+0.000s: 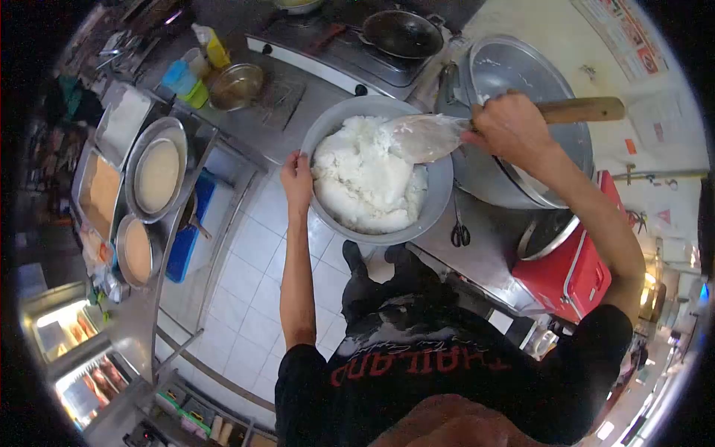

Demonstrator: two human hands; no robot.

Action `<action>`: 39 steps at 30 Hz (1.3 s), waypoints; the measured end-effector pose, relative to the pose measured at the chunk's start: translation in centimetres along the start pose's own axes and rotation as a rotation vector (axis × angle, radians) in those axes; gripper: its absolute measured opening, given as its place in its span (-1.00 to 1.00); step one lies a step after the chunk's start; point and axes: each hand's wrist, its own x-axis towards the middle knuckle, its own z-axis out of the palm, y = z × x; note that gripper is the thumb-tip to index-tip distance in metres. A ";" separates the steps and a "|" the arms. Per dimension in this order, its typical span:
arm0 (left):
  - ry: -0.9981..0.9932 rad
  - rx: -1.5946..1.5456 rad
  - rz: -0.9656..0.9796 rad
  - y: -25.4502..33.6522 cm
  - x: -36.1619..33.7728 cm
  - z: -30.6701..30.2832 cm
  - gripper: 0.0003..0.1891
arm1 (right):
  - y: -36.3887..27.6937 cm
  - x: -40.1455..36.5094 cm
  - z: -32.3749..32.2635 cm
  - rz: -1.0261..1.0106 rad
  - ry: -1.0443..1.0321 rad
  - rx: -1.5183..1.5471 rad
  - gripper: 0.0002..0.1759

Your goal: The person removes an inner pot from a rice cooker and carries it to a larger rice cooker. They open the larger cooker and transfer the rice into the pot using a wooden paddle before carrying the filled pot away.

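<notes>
A wide grey metal bowl (441,211) holds a large mound of white cooked rice (365,179). My left hand (296,177) grips the bowl's left rim, fingers closed over the edge. Wrapped around the shaft of a large wooden-handled paddle (585,109) is my right hand (512,128), above the bowl's right side. The broad, whitish blade rests against the upper right part of the rice, with some rice stuck near it. Just right of the bowl stands a big metal pot (477,177), with white bits on its inner wall.
Behind the bowl, a dark wok (402,34) sits on a gas stove (313,71). Black-handled scissors (461,235) lie right of the bowl, near a red cooler box (555,287). On the left counter are a metal bowl (134,175) and a tray (99,192) with pale contents.
</notes>
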 end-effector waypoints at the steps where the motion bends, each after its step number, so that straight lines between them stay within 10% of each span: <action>1: -0.022 -0.010 -0.011 0.1 0.0 -0.1 -0.70 | -0.2 0.1 0.2 -0.026 0.001 0.014 -0.69; 7: -0.008 -0.047 -0.066 1.1 -0.2 0.3 -0.73 | -3.7 0.7 7.3 -0.056 0.241 0.120 -0.58; 19: 0.010 0.058 0.027 1.1 -0.2 -0.2 -0.72 | -4.1 -4.2 -3.1 0.183 0.050 0.104 -0.59; 39: -0.032 0.119 -0.005 -0.2 0.1 -0.6 -0.71 | -8.9 -11.5 9.6 0.346 -0.169 0.348 -0.33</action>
